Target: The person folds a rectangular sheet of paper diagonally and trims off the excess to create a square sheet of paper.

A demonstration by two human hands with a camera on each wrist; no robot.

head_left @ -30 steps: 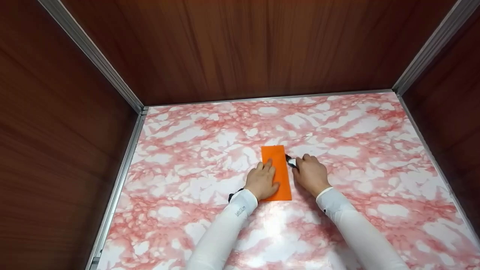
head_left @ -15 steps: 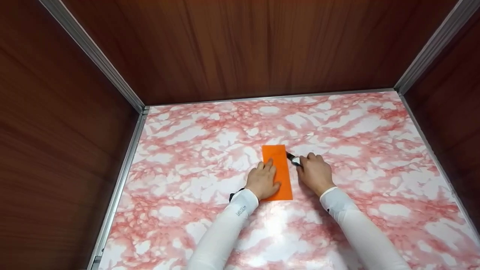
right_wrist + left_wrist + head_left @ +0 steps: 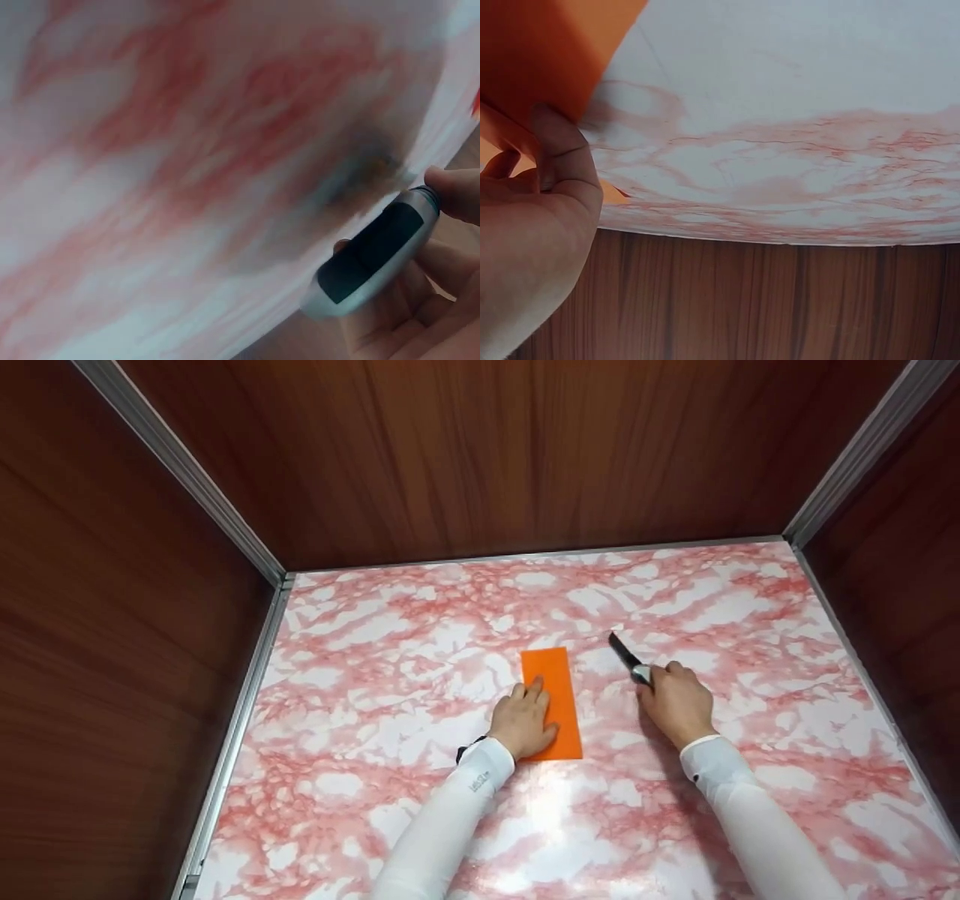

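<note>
An orange sheet, narrow and upright to me, lies flat near the middle of the table. My left hand rests on its left side, fingers extended and thumb out on the sheet. The left wrist view shows the thumb side of that hand against the orange sheet. To the right, apart from the sheet, my right hand grips a knife with a dark blade pointing up and left. In the right wrist view the knife's grey-and-black handle sits between thumb and fingers.
The table has a red-and-white marbled top. Dark wood-look panels stand around it: a back panel, a left panel and a right panel. Grey metal strips line their joins.
My right hand has moved right with the knife, away from the sheet's right edge, so more of the dark blade shows. The left hand and the orange sheet stay in place.
</note>
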